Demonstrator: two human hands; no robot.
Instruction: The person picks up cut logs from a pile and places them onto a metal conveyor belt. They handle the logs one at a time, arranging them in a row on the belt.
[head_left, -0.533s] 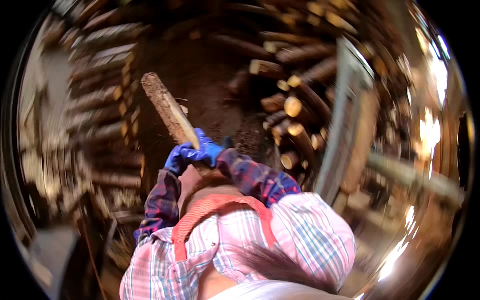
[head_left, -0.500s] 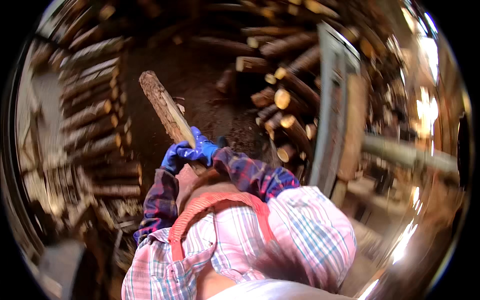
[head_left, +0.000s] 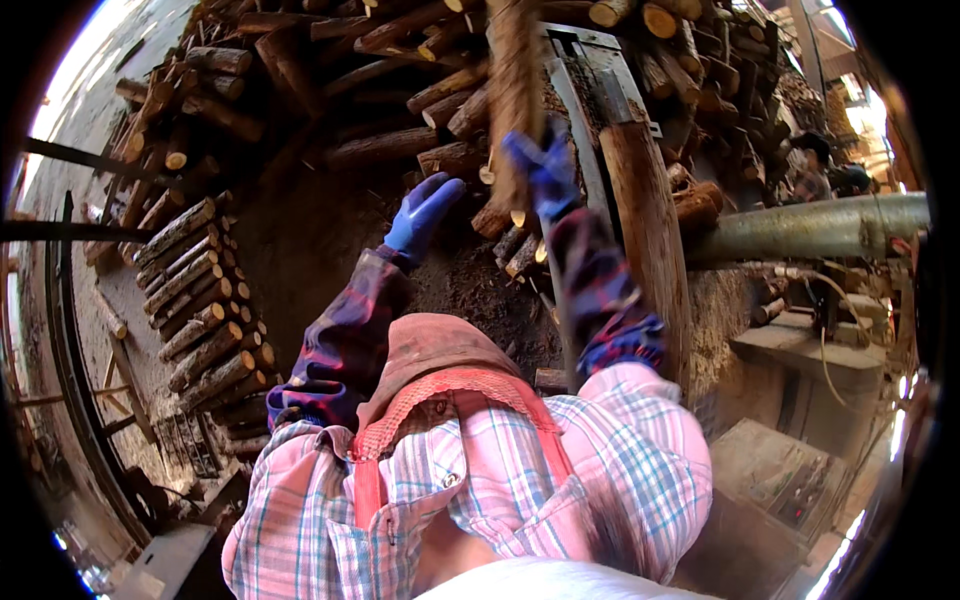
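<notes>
A bark-covered log (head_left: 513,100), smeared by motion, stands lengthwise ahead of me, its upper end running out at the top edge of the view. My right hand (head_left: 546,176), in a blue glove, is at the log's right side with fingers spread; blur hides whether it still touches the bark. On the other side, my left hand (head_left: 424,214), also blue-gloved, is apart from the log, its fingers stretched out and nothing in them. Dark plaid sleeves cover both forearms. A reddish-brown apron (head_left: 440,355) hangs at my front.
Stacked logs (head_left: 205,300) rise at the left, and more logs (head_left: 450,105) lie heaped ahead. A metal rail (head_left: 575,130) and a long timber (head_left: 645,220) run along my right. Beyond them is a thick greenish pipe (head_left: 810,228). A person (head_left: 810,170) is at the far right.
The log has gone from both hands' grip, low and slanting left, to upright at the upper middle. My hands have spread apart and reached forward; the left has let go. My view has turned.
</notes>
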